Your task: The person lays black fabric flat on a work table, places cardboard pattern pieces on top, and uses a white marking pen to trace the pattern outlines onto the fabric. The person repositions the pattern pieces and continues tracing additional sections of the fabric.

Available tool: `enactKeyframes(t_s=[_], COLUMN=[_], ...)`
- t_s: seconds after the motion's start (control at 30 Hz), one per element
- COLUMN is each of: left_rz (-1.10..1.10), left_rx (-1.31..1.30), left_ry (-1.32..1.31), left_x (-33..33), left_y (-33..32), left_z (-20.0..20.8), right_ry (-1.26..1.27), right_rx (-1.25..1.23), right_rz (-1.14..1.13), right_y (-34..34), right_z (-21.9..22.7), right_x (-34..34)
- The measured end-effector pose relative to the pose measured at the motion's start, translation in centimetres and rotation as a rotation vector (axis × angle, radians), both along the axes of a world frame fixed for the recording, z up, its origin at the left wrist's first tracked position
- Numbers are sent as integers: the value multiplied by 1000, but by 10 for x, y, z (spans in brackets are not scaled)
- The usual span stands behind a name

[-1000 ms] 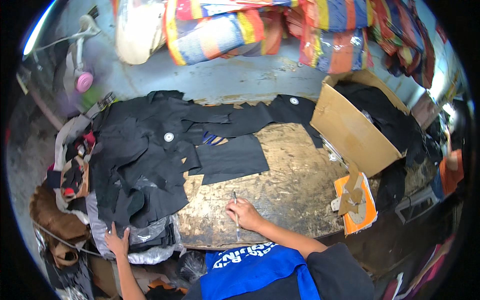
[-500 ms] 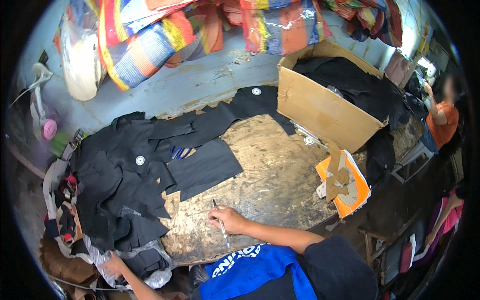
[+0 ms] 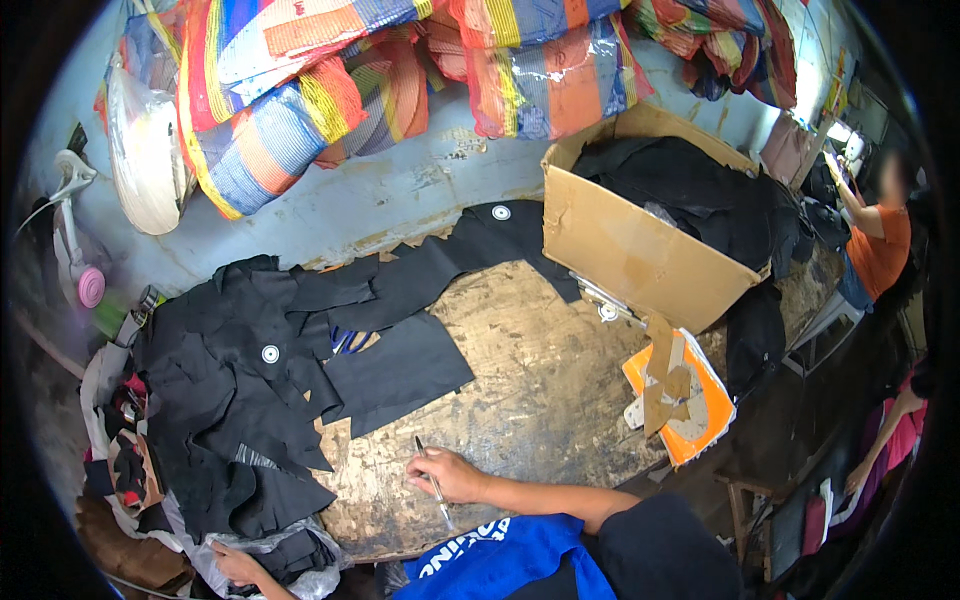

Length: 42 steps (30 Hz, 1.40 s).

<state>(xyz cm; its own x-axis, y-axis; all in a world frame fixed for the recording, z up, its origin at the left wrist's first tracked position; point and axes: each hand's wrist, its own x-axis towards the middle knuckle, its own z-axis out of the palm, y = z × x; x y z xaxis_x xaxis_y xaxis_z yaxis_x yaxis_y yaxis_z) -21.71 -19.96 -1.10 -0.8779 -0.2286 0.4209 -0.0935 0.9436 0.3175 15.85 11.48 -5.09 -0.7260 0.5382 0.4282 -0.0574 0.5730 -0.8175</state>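
My right hand [image 3: 452, 476] is closed around a slim pen [image 3: 440, 497], above the front of the worn wooden table [image 3: 540, 350]. At the lower left, my left hand [image 3: 238, 566] grips the rim of a clear plastic bag [image 3: 322, 580]. Dark cut pieces [image 3: 298, 553] lie inside that bag. Black fabric pieces [image 3: 200, 400] are heaped across the table's left side, and a flat black piece [image 3: 400, 372] lies beyond my right hand. A blue-handled tool [image 3: 350, 341], partly covered, shows between the pieces.
A cardboard box [image 3: 640, 245] full of black fabric stands at the back right. Near it lies an orange-and-white pad [image 3: 705, 405] with brown card pieces [image 3: 668, 385] on top. Striped woven bags [image 3: 540, 70] hang above. A person in orange [image 3: 880, 245] sits at the far right.
The view has tilted up, so everything sits lower in the picture. My right hand keeps the pen over the table. My left hand stays at the bag, its fingers now drawn closer together.
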Motion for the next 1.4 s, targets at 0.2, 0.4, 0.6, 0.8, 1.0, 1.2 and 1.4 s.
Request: enactKeyframes(t_s=[0.2,0.4,0.6,0.8,1.0,1.2,1.4], left_rz=[-328,-457,-333,-292,-310,-366,-467], left_rx=[25,12,-8,-13,-5,-4,41], left_ry=[75,29,-90,-80,-65,-23,43], left_x=[-26,-60,-77,-57,-46,-38,-11], left_y=[-20,-13,27,27,46,73,98], left_z=[-23,-18,9,12,21,37,52], right_ry=[-17,-9,22,12,-27,-62,31], right_rx=[-24,-23,-46,-59,-86,-64,-28], right_rz=[41,42,31,78,62,44,27], right_y=[2,1,0,2,1,0,0], right_z=[6,8,8,5,2,0,-1], right_x=[2,3,2,2,2,1,0])
